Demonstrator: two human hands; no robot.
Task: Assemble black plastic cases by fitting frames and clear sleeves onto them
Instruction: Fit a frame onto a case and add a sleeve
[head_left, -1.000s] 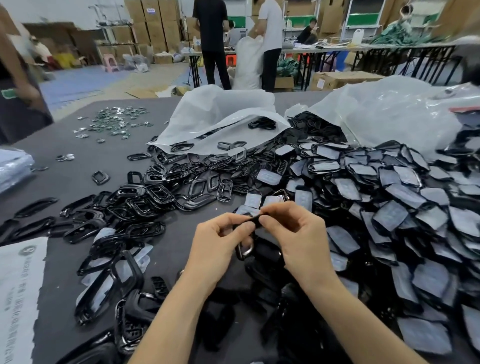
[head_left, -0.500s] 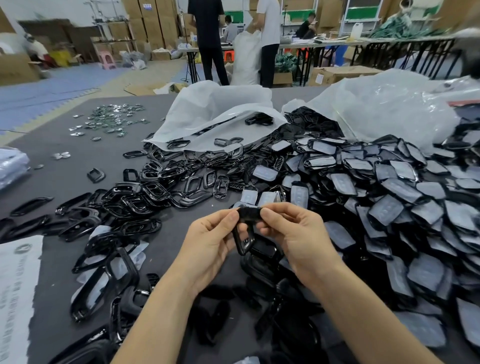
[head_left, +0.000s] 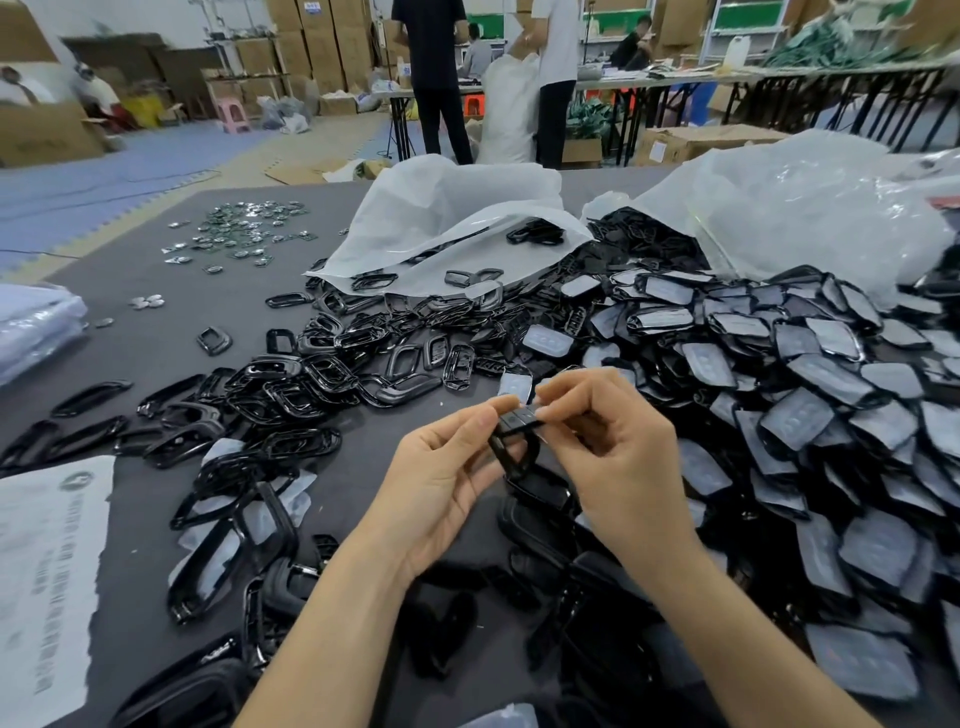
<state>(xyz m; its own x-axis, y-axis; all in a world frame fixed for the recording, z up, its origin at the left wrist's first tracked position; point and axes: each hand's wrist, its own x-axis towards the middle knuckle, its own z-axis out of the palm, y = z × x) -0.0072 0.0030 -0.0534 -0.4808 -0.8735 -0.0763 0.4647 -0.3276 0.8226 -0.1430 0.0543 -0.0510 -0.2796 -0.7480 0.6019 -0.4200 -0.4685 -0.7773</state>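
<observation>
A small black plastic case (head_left: 515, 436) is held above the dark table, between both hands. My left hand (head_left: 447, 478) pinches its left end with thumb and fingers. My right hand (head_left: 618, 452) pinches its top right end with thumb and forefinger. Its lower part is a glossy loop hanging between my palms. Loose black frames (head_left: 317, 384) lie heaped to the left. Cases with grey film (head_left: 810, 415) are piled on the right.
Two white plastic bags (head_left: 457, 223) spill parts at the back of the table (head_left: 156, 343). Small metal badges (head_left: 244, 234) lie scattered far left. A printed white sheet (head_left: 47, 571) lies near left. People stand at tables beyond.
The case has been turned in my fingers and lifted slightly. My right hand has loosened its lower fingers, and both hands have shifted a little to the right.
</observation>
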